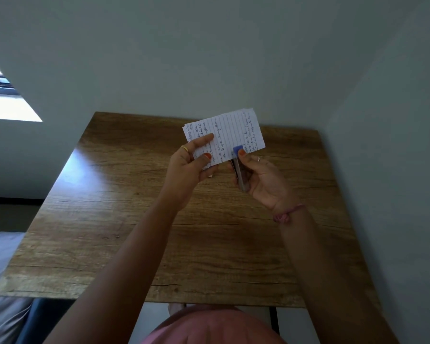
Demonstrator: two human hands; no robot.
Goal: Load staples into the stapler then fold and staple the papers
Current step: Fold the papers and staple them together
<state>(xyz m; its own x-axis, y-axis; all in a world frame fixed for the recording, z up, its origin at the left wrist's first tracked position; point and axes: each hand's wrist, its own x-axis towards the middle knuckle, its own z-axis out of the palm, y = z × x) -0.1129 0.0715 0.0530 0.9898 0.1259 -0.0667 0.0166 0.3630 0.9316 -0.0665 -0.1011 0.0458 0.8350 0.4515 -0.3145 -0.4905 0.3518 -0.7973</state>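
My left hand [186, 167] pinches the folded paper [225, 136] at its left end, thumb on the front, fingers curled behind, holding it up above the wooden table [109, 219]. My right hand [261, 177] grips the stapler [239, 167], thumb pressing on its blue tip, which bites the paper's lower edge. The sheet is lined and covered in handwriting turned sideways; I can't make out the words. No brand shows on the stapler.

Dim room; window [8, 105] light glares across the table [90, 170].
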